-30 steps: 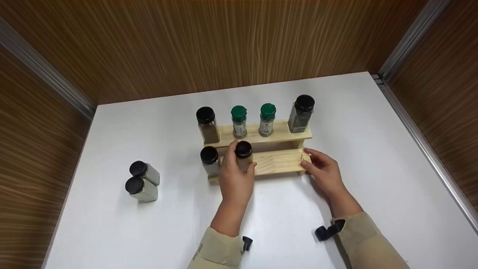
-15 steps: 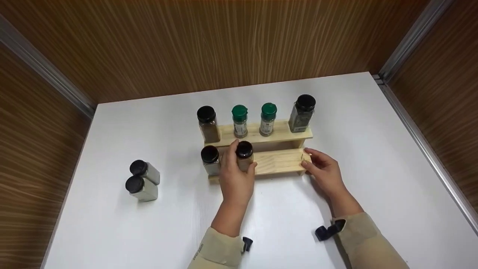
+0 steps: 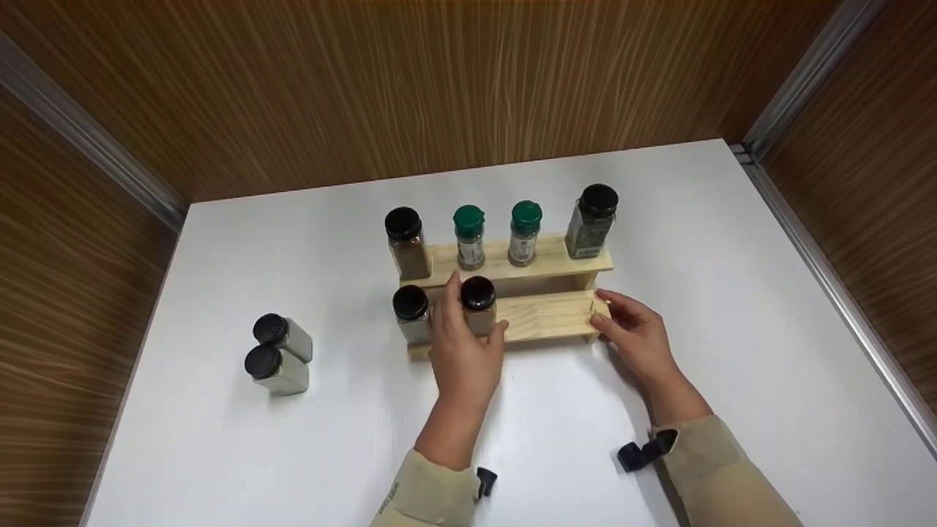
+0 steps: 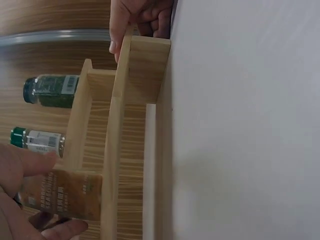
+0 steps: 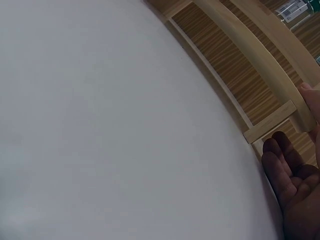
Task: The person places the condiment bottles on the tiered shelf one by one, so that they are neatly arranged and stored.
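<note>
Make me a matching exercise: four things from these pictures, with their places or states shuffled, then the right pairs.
Things
1. left hand
2. right hand
3. left green-capped jar
4. dark green-filled jar

Places or states
A. at the right end of the upper shelf
B. thumb and fingers on either side of an orange-brown jar
C. on the upper shelf, beside a matching jar
D. holds the right end of the lower shelf

Right pairs: 1-B, 2-D, 3-C, 4-A

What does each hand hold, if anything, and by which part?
Right hand: the wooden rack, by its lower shelf's right end. Left hand: around a brown jar; whether gripped cannot be told.
</note>
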Motion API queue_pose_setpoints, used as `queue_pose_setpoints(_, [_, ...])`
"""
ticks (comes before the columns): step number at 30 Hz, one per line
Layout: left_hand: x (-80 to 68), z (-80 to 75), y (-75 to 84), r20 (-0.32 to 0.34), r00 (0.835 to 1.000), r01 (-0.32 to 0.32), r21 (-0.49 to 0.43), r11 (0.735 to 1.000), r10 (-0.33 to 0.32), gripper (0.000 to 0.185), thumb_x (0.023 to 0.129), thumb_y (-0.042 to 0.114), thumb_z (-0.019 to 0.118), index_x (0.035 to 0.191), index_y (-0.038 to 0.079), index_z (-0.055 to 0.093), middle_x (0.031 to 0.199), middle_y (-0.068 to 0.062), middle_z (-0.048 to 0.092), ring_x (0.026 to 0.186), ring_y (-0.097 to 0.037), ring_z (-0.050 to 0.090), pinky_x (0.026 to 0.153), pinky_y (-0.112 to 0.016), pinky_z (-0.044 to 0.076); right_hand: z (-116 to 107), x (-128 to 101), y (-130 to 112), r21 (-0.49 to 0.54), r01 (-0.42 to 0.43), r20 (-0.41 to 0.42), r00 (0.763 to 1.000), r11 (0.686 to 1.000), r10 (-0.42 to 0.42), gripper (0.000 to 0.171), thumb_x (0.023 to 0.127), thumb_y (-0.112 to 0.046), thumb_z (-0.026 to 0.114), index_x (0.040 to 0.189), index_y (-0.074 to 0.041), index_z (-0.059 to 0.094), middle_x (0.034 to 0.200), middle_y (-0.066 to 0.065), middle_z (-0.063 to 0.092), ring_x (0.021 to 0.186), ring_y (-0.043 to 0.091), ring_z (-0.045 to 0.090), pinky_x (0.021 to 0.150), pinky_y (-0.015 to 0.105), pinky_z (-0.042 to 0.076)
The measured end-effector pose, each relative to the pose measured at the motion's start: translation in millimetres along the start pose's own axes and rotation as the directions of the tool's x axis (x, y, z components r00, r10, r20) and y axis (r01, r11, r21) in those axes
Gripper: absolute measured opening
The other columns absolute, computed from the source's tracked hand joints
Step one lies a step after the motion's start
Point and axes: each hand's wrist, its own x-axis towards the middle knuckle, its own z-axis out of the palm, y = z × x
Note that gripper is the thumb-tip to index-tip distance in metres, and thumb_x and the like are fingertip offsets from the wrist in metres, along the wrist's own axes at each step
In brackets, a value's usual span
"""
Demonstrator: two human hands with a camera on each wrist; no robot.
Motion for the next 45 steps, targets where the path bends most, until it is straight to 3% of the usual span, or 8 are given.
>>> queue_pose_setpoints(13, [-1.1,-37.0,38.7,-0.126,0.975,-0.195,-0.092,0.976,0.183,0.106,0.071,0.028,0.103,0.150,-0.005,0.040,0.149,-0.023,0.047,0.140,-0.035,0.048,0.107,-0.051,0.049,-1.4,0.9,-0.2,-0.004,0.016,0.011,1.000,1.000,-0.016,0.044,0.094,0.010,0.074,0.137,0.009,0.065,0.101,0.005,0.071,0.079,0.009,0.067,0.067,0.023,0.058])
queue_pose_setpoints(17, [4.9,-56.0,40.3,-0.203,0.955,-0.253,-0.185,0.950,0.215,0.105,0.081,0.052,0.091,0.150,-0.007,0.040,0.152,-0.026,0.046,0.140,-0.038,0.048,0.104,-0.054,0.052,-1.5,1.4,-0.1,0.008,0.014,0.007,1.000,1.000,-0.014,0.044,0.093,0.012,0.074,0.136,0.009,0.065,0.099,0.006,0.070,0.077,0.009,0.066,0.066,0.023,0.058])
queue_pose_setpoints(21, [15.3,-74.5,35.3,-0.328,0.920,-0.293,-0.218,0.931,0.213,0.105,0.089,0.073,0.070,0.147,-0.010,0.042,0.149,-0.025,0.050,0.135,-0.042,0.052,0.101,-0.056,0.053,-1.3,1.2,-0.2,-0.001,0.012,0.008,1.000,1.000,-0.012,0.043,0.094,0.011,0.074,0.136,0.009,0.065,0.099,0.008,0.070,0.077,0.010,0.066,0.066,0.023,0.058])
queue_pose_setpoints(26, [21.7,-95.2,12.6,-0.480,0.851,-0.315,-0.136,0.939,0.215,0.096,0.093,0.073,0.065,0.138,-0.010,0.050,0.142,-0.023,0.058,0.127,-0.036,0.057,0.102,-0.044,0.049,0.2,0.2,0.5,-0.010,0.005,0.014,1.000,1.000,-0.005,0.044,0.094,0.010,0.074,0.137,0.008,0.065,0.100,0.008,0.071,0.079,0.009,0.068,0.067,0.023,0.059])
queue_pose_setpoints(29, [21.5,-107.1,-7.7,-0.538,0.816,-0.296,-0.075,0.952,0.211,0.092,0.092,0.071,0.069,0.133,-0.010,0.054,0.138,-0.023,0.060,0.125,-0.032,0.058,0.101,-0.038,0.046,1.0,0.3,-0.1,0.009,0.002,0.015,1.000,1.000,-0.002,0.044,0.094,0.011,0.074,0.137,0.009,0.065,0.100,0.007,0.071,0.080,0.010,0.068,0.067,0.023,0.059])
queue_pose_setpoints(32, [20.0,-119.4,-27.5,-0.572,0.798,-0.260,-0.041,0.965,0.191,0.089,0.089,0.067,0.075,0.131,-0.010,0.058,0.138,-0.023,0.062,0.126,-0.032,0.059,0.106,-0.037,0.046,0.7,0.6,-1.0,0.020,0.008,0.008,1.000,1.000,-0.008,0.044,0.094,0.011,0.074,0.137,0.009,0.065,0.100,0.007,0.071,0.080,0.010,0.068,0.067,0.023,0.059])
queue_pose_setpoints(39, [14.7,-147.1,-64.3,-0.602,0.793,-0.118,0.008,0.993,0.099,0.092,0.082,0.057,0.088,0.138,-0.009,0.058,0.150,-0.025,0.054,0.144,-0.035,0.048,0.120,-0.044,0.037,-1.0,0.2,-0.8,-0.004,-0.002,0.005,1.000,1.000,0.002,0.044,0.094,0.008,0.075,0.137,0.007,0.066,0.101,0.009,0.070,0.082,0.011,0.067,0.068,0.024,0.059])
queue_pose_setpoints(45, [8.4,-167.0,-85.5,-0.597,0.802,0.026,0.004,1.000,-0.019,0.095,0.068,0.013,0.101,0.147,-0.008,0.052,0.160,-0.023,0.046,0.150,-0.032,0.041,0.123,-0.037,0.031,-0.4,-0.3,-0.7,-0.012,-0.003,0.007,1.000,1.000,0.003,0.044,0.095,0.007,0.076,0.137,0.006,0.066,0.102,0.009,0.069,0.082,0.011,0.066,0.068,0.023,0.058])
